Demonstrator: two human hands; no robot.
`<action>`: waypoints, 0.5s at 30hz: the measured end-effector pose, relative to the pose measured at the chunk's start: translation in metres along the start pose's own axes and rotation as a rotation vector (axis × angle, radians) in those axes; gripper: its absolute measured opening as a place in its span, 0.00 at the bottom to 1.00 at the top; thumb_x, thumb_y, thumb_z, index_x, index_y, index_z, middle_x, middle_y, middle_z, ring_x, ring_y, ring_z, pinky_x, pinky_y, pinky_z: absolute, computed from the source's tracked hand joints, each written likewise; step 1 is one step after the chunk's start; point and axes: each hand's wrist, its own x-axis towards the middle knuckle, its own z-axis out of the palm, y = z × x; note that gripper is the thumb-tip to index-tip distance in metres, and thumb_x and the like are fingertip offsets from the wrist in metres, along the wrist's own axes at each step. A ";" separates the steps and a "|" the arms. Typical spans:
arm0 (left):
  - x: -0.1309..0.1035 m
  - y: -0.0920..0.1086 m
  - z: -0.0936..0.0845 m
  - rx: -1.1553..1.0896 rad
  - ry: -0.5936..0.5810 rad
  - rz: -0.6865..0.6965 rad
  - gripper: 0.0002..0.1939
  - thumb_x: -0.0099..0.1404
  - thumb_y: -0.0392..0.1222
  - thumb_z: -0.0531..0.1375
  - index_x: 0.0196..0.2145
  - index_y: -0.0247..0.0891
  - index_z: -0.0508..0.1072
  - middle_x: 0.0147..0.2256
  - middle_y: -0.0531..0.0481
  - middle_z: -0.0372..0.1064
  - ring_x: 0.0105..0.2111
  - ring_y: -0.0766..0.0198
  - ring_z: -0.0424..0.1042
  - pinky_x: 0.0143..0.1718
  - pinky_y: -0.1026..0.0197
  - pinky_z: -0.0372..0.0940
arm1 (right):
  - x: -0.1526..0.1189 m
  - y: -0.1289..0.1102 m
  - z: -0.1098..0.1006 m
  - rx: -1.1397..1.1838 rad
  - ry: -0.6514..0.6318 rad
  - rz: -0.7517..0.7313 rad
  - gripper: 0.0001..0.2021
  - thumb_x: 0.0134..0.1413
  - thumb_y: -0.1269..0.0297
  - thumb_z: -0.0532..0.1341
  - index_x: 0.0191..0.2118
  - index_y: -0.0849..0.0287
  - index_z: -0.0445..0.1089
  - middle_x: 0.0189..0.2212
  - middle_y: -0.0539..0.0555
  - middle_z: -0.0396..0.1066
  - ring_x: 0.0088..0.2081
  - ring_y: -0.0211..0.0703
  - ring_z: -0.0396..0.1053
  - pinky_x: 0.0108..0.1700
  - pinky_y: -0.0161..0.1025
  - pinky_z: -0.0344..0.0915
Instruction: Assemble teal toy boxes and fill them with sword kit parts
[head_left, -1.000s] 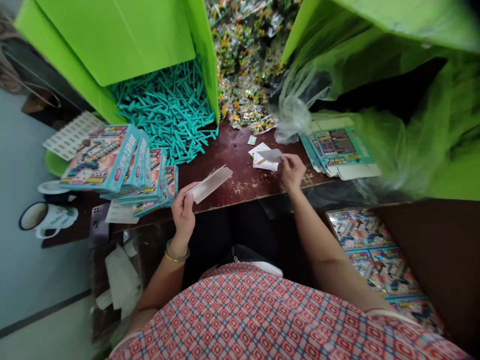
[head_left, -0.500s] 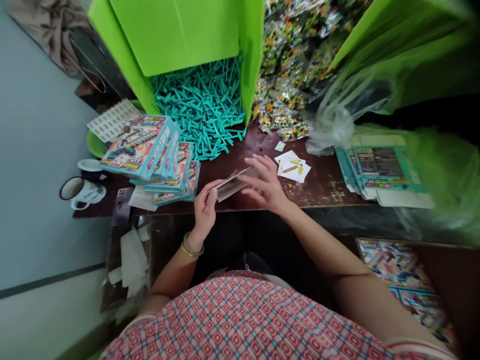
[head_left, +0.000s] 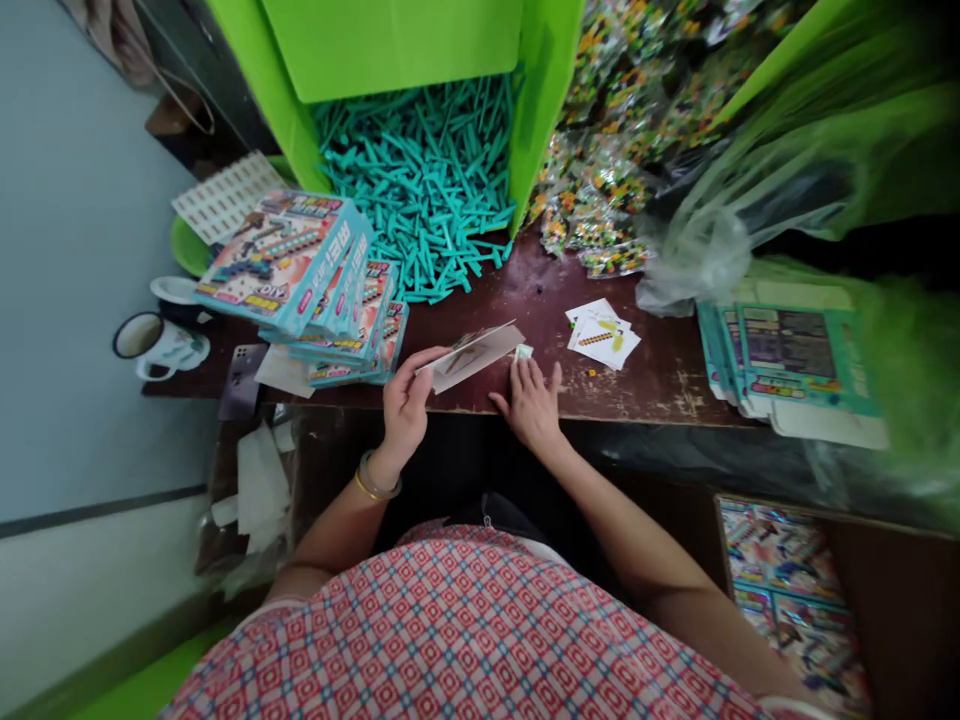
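Note:
My left hand [head_left: 406, 408], a bangle on its wrist, pinches one end of a folded printed card [head_left: 472, 362] between thumb and fingers. The card's panels stand apart, tilted above the table's front edge. Just right of it, my right hand [head_left: 535, 402] lies palm down with its fingers stretched out. Its fingertips press on a small pale green and white packet [head_left: 523, 352] lying on the table, partly covered by them. Further right rest several white picture cards [head_left: 602, 337], the top one showing a yellow and orange pickaxe.
Stacked printed boxes [head_left: 277, 265] stand at left, near an enamel mug [head_left: 161, 347] and a phone [head_left: 243, 381]. Behind lie teal sticks [head_left: 427, 190] in a green bin [head_left: 551, 110], and bags of coloured beads [head_left: 600, 205]. Flattened boxes [head_left: 795, 350] lie at right.
My right hand has left the folded card and come down onto the table. The small packet has moved from behind the picture cards toward me, under my right fingertips. The view has shifted slightly.

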 end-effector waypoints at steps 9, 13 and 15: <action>-0.012 0.005 0.000 -0.034 -0.061 0.009 0.22 0.75 0.60 0.57 0.49 0.41 0.81 0.50 0.43 0.81 0.55 0.53 0.78 0.60 0.50 0.70 | -0.055 0.043 -0.030 0.473 0.126 -0.097 0.12 0.71 0.60 0.57 0.41 0.53 0.79 0.40 0.58 0.82 0.43 0.52 0.78 0.48 0.51 0.75; -0.014 0.004 0.000 -0.024 -0.065 0.009 0.22 0.76 0.59 0.57 0.49 0.40 0.81 0.50 0.42 0.81 0.54 0.53 0.78 0.60 0.51 0.70 | -0.035 0.025 -0.091 0.617 0.470 0.055 0.07 0.69 0.59 0.61 0.42 0.51 0.77 0.38 0.54 0.80 0.40 0.47 0.78 0.45 0.46 0.75; -0.014 0.004 0.001 -0.030 -0.071 0.017 0.21 0.76 0.58 0.58 0.49 0.40 0.81 0.51 0.42 0.81 0.55 0.53 0.78 0.60 0.51 0.70 | -0.023 0.001 -0.120 0.649 0.604 -0.013 0.05 0.68 0.62 0.63 0.44 0.50 0.77 0.39 0.53 0.80 0.42 0.47 0.78 0.48 0.47 0.75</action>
